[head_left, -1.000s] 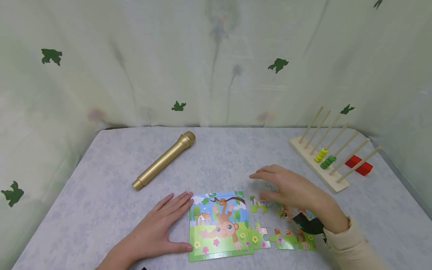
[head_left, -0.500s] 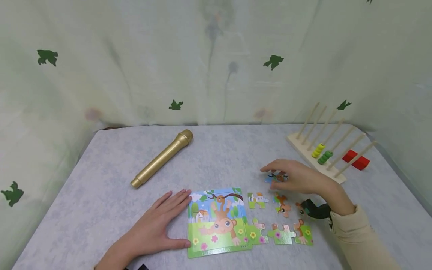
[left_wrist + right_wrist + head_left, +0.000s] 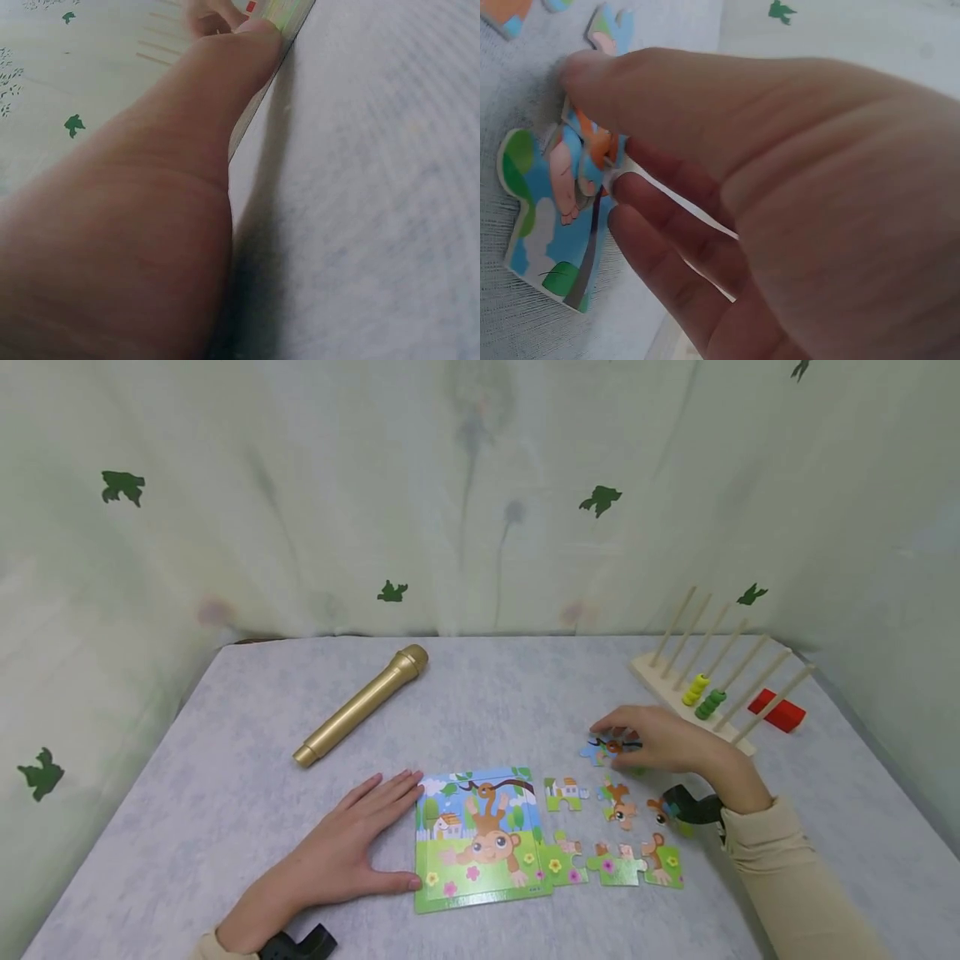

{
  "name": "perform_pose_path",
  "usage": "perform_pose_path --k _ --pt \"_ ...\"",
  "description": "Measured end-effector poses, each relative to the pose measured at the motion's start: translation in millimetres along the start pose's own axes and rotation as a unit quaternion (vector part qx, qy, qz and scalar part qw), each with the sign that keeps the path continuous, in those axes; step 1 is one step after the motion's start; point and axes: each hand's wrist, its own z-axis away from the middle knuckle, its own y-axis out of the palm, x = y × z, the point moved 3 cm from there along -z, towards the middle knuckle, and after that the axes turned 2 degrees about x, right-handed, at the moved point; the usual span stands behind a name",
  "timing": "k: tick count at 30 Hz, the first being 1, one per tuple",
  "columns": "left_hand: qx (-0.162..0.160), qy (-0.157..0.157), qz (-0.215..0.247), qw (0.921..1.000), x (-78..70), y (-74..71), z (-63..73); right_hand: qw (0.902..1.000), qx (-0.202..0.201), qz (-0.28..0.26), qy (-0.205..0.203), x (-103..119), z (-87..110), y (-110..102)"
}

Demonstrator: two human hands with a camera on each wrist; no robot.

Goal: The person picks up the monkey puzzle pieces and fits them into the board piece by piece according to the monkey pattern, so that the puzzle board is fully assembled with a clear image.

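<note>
My left hand lies with fingers spread at the left side of a square puzzle tray with a monkey picture. Its fingertips and thumb meet the tray's edge; in the left wrist view the thumb reaches that edge. My right hand curls thumb and fingers around a jigsaw puzzle piece with blue sky and a branch, behind the other loose pieces. In the right wrist view its fingers and thumb stand on either side of a blue-and-orange part, next to a larger sky piece.
Several loose puzzle pieces lie right of the tray, including a house piece and flower pieces. A gold toy microphone lies back left. A wooden peg rack with yellow and green beads stands back right, near red blocks.
My right hand has moved back and right from above the loose pieces to the sky pieces, its fingers closing around one. The left hand stays beside the tray. The head view has shifted slightly.
</note>
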Motion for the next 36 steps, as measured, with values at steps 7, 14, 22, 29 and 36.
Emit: perform_pose_path --k 7,14,22,29,36 --pt "-0.004 -0.001 -0.002 1.0000 -0.4 1.3 2.9 0.9998 0.019 0.005 -0.011 -2 -1.2 -1" --pt "-0.014 0.004 -0.017 0.9997 -0.6 0.7 5.6 0.9989 0.017 0.033 -0.029 -2 -5.5 -1" --pt "-0.014 0.007 -0.015 0.9998 0.5 0.1 4.3 0.9989 0.011 0.037 -0.025 -2 -5.6 -2" --pt "-0.013 0.013 -0.011 0.9998 0.5 1.0 1.4 0.9991 -0.011 0.028 -0.030 -2 -3.2 -2" --pt "-0.014 0.016 -0.018 0.9996 0.8 0.5 0.2 0.9965 -0.035 0.032 -0.068 9 -3.8 -1"
